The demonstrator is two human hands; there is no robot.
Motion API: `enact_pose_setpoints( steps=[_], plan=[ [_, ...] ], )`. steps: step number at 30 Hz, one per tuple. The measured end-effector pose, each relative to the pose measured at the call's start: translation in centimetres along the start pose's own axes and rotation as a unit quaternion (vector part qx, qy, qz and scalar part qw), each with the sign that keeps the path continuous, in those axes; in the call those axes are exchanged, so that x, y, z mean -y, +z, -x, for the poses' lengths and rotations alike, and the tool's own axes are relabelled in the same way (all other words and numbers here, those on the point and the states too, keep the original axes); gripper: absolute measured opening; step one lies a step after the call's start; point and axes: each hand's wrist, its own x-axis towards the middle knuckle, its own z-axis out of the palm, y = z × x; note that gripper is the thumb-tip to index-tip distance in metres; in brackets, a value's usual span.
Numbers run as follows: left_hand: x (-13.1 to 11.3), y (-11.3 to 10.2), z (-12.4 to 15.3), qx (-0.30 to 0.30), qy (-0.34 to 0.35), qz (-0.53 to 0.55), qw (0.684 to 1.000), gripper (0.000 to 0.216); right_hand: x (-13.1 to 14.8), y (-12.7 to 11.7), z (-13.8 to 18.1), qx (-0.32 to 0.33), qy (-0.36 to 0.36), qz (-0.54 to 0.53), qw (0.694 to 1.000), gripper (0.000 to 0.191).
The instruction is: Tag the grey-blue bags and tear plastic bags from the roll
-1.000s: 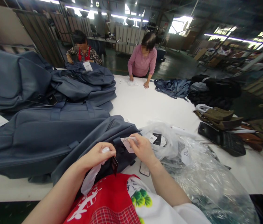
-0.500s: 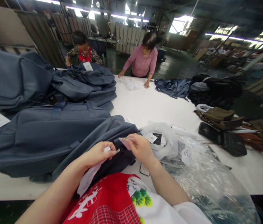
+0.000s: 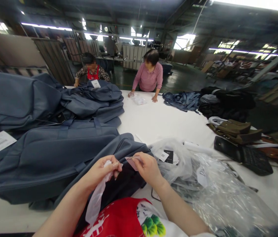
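My left hand [image 3: 101, 171] is closed on a small clear plastic bag [image 3: 95, 201] that hangs down from its fingers. My right hand [image 3: 147, 167] pinches a small pinkish paper tag [image 3: 130, 161] just right of the left hand. Both hands hover over the near end of a grey-blue fabric bag [image 3: 109, 154] lying on the white table [image 3: 158, 118].
More grey-blue bags [image 3: 55, 151] are stacked at the left. Clear plastic bags [image 3: 218, 197] with tags lie at my right. Olive and black bags [image 3: 235, 128] sit at the far right. Two people work at the table's far end, one in pink [image 3: 149, 76], one with a red apron [image 3: 92, 70].
The camera tilted up slightly, so everything sits lower in view. My hands stay close together holding the plastic bag and the tag. The person in pink shifted a hand on the table.
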Motion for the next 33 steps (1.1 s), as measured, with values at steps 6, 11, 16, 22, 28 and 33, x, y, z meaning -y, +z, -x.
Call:
enact_pose_setpoints(
  steps=[6, 11, 16, 22, 28, 33],
  plan=[
    [-1.0, -0.6, 0.7, 0.023, -0.025, -0.044, 0.998, 0.037, -0.4, -0.6, -0.4, 0.055, 0.008, 0.021, 0.998, 0.012],
    [-2.2, -1.3, 1.3, 0.032, -0.034, -0.094, 0.994, 0.045, -0.5, -1.9, -0.8, 0.141, 0.05, -0.024, 0.988, 0.016],
    [-2.9, -0.5, 1.6, 0.05, -0.028, -0.032, 0.998, 0.042, -0.3, -1.5, -0.9, 0.171, 0.111, -0.183, 0.962, 0.019],
    [-2.6, 0.1, 1.5, 0.037, 0.051, -0.016, 0.998, 0.021, -0.9, 1.1, -0.3, 0.186, 0.213, -0.368, 0.886, 0.033],
    [-2.1, 0.3, 1.5, 0.045, 0.067, 0.031, 0.996, 0.024, -0.7, 2.2, -0.1, 0.105, 0.148, -0.392, 0.902, 0.029],
    [-1.8, 1.2, 1.4, 0.063, 0.045, 0.083, 0.994, 0.029, -0.3, 2.8, -0.1, 0.164, 0.077, -0.431, 0.884, 0.022]
  ],
)
